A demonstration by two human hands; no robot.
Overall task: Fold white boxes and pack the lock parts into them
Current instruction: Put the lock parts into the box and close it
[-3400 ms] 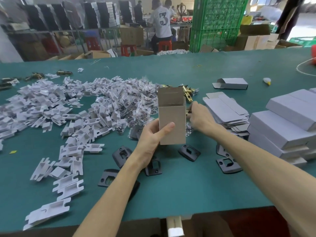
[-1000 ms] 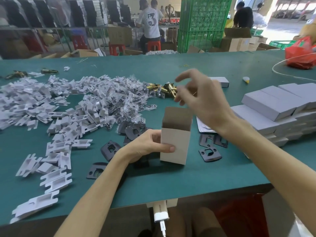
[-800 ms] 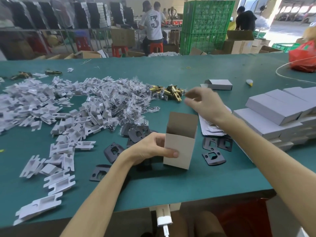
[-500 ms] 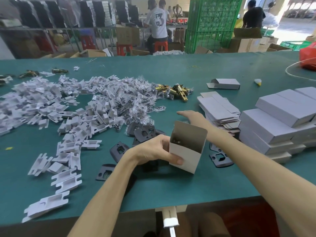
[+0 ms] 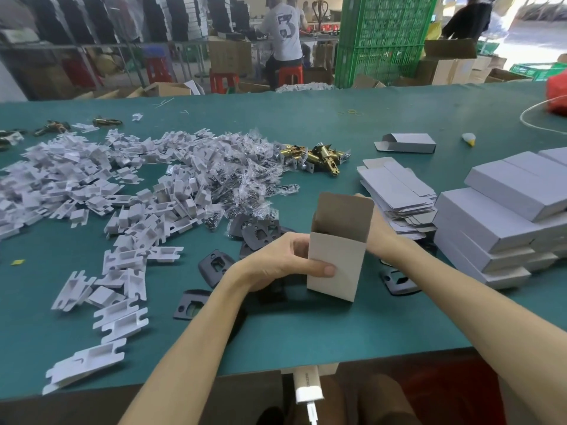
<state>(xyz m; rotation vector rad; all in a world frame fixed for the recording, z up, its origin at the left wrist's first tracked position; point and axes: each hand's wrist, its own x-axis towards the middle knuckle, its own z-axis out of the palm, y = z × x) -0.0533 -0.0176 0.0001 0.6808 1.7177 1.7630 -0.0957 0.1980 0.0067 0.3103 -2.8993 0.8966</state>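
Green table [image 5: 337, 332], upright open white box [image 5: 343, 256]
Left hand [image 5: 276, 262] grips it; right hand [image 5: 379, 231] behind, grip hidden

Bright, evenly lit, with washed-out daylight in far right background. Soft shadows beneath box [image 5: 334, 265] on table [image 5: 306, 338]. Bent at edges, mildly blurred.

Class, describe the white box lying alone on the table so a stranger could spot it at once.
Start at the green table and find the pile of flat box blanks right of centre. Just beyond that pile lies the white box. Unlike the closed boxes stacked nearby, it lies alone, one end flap open.
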